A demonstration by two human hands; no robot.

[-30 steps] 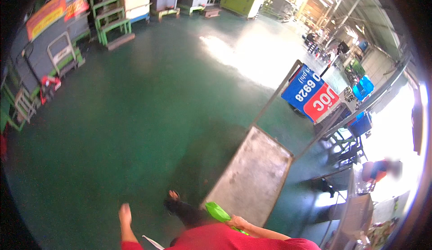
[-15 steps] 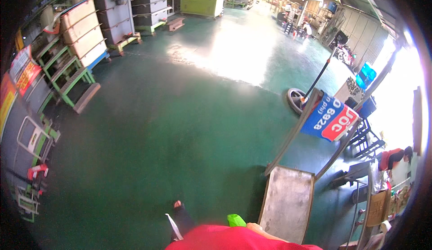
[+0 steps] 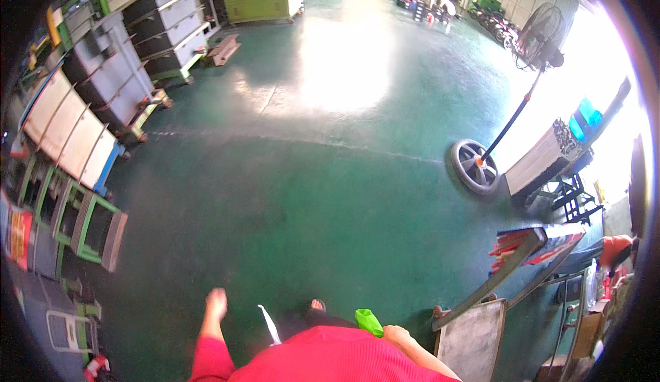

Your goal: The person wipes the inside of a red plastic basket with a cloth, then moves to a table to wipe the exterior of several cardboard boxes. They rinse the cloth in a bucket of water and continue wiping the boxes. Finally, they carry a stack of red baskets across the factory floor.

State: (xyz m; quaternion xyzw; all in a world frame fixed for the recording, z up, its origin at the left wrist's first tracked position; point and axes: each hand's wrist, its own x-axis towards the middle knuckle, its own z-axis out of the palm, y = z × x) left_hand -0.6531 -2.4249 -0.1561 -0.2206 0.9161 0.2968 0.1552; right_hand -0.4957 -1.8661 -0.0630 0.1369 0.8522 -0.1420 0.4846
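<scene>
So the view has swung a lot compared to 1 second back: the cart sat pretty much dead ahead of us then, and now only its grey deck corner shows, low and to our right. The blue and red sign that stood past the cart is gone from view, and a pedestal fan with a round wheel base has come in, well beyond the cart. We read that as us turning left and walking off across the green floor, away from the cart.

The green thing is in our right hand, just left of the cart's corner, tucked close against our red shirt. It's small and bright green, maybe a rolled rag or glove, too blurry to say. The hand is closed around its lower end, and it was there 1 second ago too, so nothing has been put down.

Our left hand is swung out well left of the cart, arm straight and pointing down at the floor, carrying nothing. Fingers look loosely together, though motion blur makes that hard to call.

Grey racks line the far side of the floor from the cart.
</scene>
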